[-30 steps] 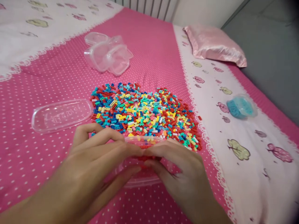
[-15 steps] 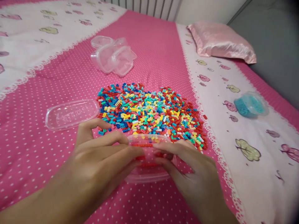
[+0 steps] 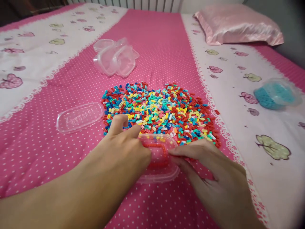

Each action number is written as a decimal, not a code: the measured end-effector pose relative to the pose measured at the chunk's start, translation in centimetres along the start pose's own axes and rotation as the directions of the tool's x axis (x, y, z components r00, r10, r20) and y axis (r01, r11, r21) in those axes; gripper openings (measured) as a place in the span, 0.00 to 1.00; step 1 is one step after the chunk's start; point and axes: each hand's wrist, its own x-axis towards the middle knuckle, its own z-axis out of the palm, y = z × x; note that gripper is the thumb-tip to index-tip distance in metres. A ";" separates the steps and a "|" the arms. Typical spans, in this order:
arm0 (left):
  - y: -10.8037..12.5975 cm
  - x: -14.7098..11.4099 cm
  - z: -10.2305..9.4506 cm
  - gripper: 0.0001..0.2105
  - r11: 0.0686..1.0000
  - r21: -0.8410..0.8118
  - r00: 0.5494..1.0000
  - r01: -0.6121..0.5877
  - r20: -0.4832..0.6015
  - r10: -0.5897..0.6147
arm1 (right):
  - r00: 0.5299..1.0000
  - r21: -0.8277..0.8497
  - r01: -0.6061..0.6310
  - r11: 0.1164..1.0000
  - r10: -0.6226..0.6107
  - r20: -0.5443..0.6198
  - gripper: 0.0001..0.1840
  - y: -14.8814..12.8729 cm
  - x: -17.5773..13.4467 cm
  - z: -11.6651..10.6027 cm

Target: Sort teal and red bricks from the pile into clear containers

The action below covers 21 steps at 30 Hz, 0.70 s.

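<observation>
Brick pile (image 3: pixel 159 111)'s mid-frame on the bed (image 3: pixel 154 35), lid (image 3: pixel 80 117) just left, containers (image 3: pixel 116 60) kinda upper left, pillow (image 3: pixel 238 27) upper right.

Bare left hand (image 3: pixel 127 146) and right hand (image 3: pixel 220 173), slim fingers (image 3: pixel 187 151), 2 bare wrists (image 3: pixel 238 198), bare left forearm (image 3: pixel 71 187)

The frame (image 3: pixel 164 152) is red, bricks (image 3: pixel 157 111) multicoloured, the pink sheet (image 3: pixel 162 57) white-dotted.

The front container (image 3: pixel 164 179) and lid (image 3: pixel 80 117) are clear, glossy plastic, the lid embossed. Bricks (image 3: pixel 157 111): moulded plastic. Bedsheet (image 3: pixel 157 41): matt printed cloth. Pillow (image 3: pixel 238 24): smooth, satin-like cloth. Blue filling (image 3: pixel 268 95): apparently rough; blurred.
</observation>
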 end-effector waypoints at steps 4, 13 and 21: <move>0.4 0.4 -1.0 0.17 0.996 0.080 0.994 -0.049 0.097 0.042 | 1.000 0.029 0.019 0.999 -0.019 0.006 0.05 0.1 0.1 0.2; -0.1 0.2 0.6 0.17 0.973 0.144 0.975 -0.182 0.152 0.160 | 0.998 0.084 0.030 0.996 -0.034 0.053 0.09 0.0 0.3 0.7; -0.7 0.1 0.9 0.19 0.987 0.029 0.985 -0.160 0.071 0.158 | 0.997 0.068 0.033 0.997 -0.037 0.064 0.08 0.0 0.2 0.9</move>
